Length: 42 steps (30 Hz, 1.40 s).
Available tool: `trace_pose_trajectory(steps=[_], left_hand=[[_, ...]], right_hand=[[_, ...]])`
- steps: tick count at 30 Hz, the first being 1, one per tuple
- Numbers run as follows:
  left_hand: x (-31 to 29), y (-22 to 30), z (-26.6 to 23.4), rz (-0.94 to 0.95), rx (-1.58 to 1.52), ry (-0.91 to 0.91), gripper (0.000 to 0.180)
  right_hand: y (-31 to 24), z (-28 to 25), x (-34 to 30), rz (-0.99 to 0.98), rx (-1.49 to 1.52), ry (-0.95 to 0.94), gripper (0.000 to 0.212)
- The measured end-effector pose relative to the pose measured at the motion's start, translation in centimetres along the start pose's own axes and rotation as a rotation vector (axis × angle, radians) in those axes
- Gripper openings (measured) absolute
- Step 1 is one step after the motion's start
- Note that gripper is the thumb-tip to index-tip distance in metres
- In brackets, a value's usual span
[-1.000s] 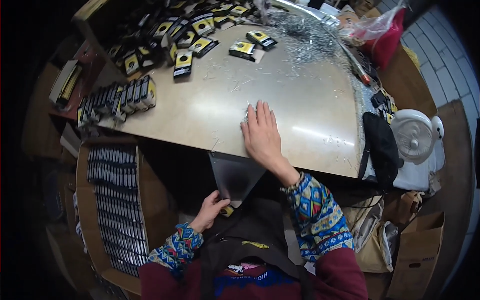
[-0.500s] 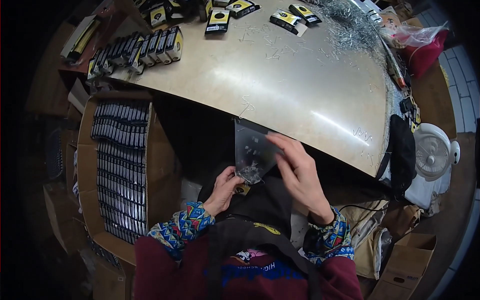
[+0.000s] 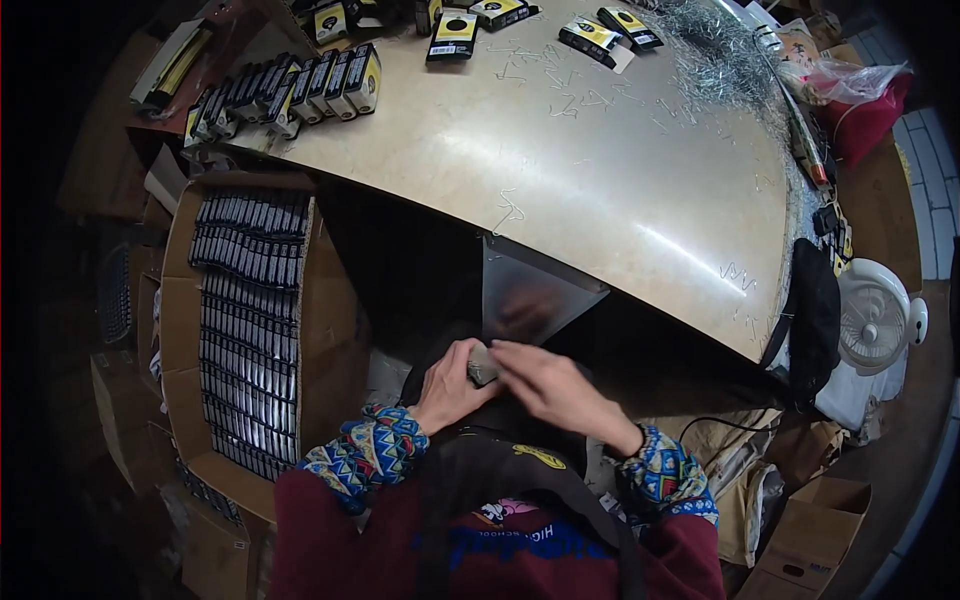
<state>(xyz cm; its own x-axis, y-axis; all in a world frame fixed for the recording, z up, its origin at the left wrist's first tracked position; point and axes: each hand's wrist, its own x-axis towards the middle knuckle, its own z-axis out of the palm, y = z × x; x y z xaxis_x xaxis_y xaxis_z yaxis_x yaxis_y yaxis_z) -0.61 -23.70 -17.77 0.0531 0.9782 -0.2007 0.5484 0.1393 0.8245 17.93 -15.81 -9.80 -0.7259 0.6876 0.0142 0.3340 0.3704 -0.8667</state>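
Observation:
Low in front of my body, my left hand [image 3: 452, 388] is closed round a small box [image 3: 482, 366], whose pale end faces up between my hands. My right hand [image 3: 556, 388] meets it from the other side, fingers together and fingertips pressed at the box's upper edge. Parts of the box are hidden by my fingers. Just beyond my hands, a grey, smooth, funnel-shaped chute [image 3: 570, 285] hangs from the table's near edge, with a blurred reddish patch on its surface. Its lower tip is behind my hands.
Bent wire pieces [image 3: 510, 212] are scattered over the table [image 3: 420, 165], with a silvery heap [image 3: 715, 75] at far right. Black-and-yellow boxes [image 3: 350, 82] stand in rows at far left. A carton [image 3: 335, 330] of packed boxes stands at left, a white fan [image 3: 872, 318] at right.
My right hand has come down and left from the chute to the small box. My left hand now holds the box nearer. Metal bits seen at the chute's lower end no longer show.

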Motion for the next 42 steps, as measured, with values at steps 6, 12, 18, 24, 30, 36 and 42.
trace_pose_trajectory(steps=[6,12,18,24,30,36,42], left_hand=[[1.4,2.9,-2.3,0.012,-0.245,0.120,0.051],[4.3,7.3,-3.4,0.310,-0.172,0.216,0.065],[5.6,7.7,-4.2,0.359,-0.054,0.268,0.074],[6.4,8.1,-3.2,0.488,0.083,0.375,0.074],[6.6,8.8,-4.8,0.409,0.003,0.449,0.076],[7.0,8.3,-4.7,0.427,0.067,0.371,0.071],[7.1,9.4,-5.1,0.308,0.096,0.442,0.065]], right_hand=[[-1.7,-2.9,1.7,0.255,0.137,0.135,0.022],[-0.7,-3.9,2.4,0.185,-0.080,0.230,0.018],[-2.1,-5.2,2.9,0.137,-0.006,0.482,0.012],[-2.8,-2.5,4.8,-0.151,-0.311,0.651,0.025],[-1.6,-2.8,3.8,-0.160,-0.230,0.747,0.020],[-2.0,-1.7,3.7,-0.001,0.172,0.592,0.028],[-3.1,-1.7,4.6,0.170,0.442,0.543,0.023]])
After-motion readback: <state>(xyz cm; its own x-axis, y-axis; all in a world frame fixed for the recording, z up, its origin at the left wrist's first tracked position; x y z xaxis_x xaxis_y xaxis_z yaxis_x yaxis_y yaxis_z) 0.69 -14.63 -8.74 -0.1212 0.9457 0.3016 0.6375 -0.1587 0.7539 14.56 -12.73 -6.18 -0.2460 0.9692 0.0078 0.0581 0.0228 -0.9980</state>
